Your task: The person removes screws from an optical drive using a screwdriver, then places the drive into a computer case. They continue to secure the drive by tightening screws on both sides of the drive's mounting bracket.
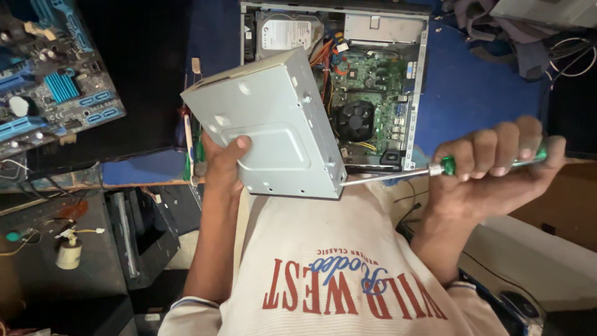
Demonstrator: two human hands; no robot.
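Note:
My left hand (222,163) holds a grey metal optical drive (270,127) up in front of my chest, thumb on its flat face, the box tilted. In my right hand (497,165) is a screwdriver with a green handle (449,165). Its thin metal shaft (385,177) runs left, and the tip touches the drive's lower right corner. Behind the drive lies an open desktop computer case (418,93) with its green mainboard, a black fan (356,120) and a hard disk (286,32) showing.
A bare blue mainboard (53,81) lies at the upper left on a dark surface. A blue table top (472,87) carries the case. Cables and cloth lie at the upper right (559,56). A small white cylinder with wires (68,254) sits lower left.

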